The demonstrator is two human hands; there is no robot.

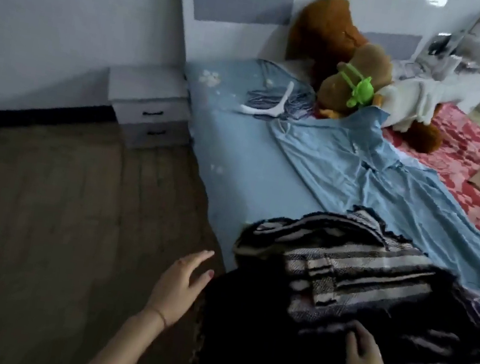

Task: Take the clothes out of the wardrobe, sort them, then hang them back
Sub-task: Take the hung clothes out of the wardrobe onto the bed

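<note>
A heap of dark clothes with black-and-white stripes (351, 279) lies on the near corner of the bed. A light blue garment (367, 176) is spread flat further up the bed. A striped garment (276, 100) with a white hanger (262, 107) on it lies near the pillow end. My left hand (182, 285) hovers with straight fingers at the left edge of the heap, holding nothing. My right hand (365, 356) rests on the dark striped cloth with fingers loosely bent; whether it pinches the cloth is unclear.
A bed with a blue sheet (235, 162) and a red patterned cover (468, 166) fills the right. Brown plush bears (344, 57) and a green toy (360, 89) sit by the white headboard (223, 33). A grey nightstand (147, 102) stands left, above wooden floor (58, 201).
</note>
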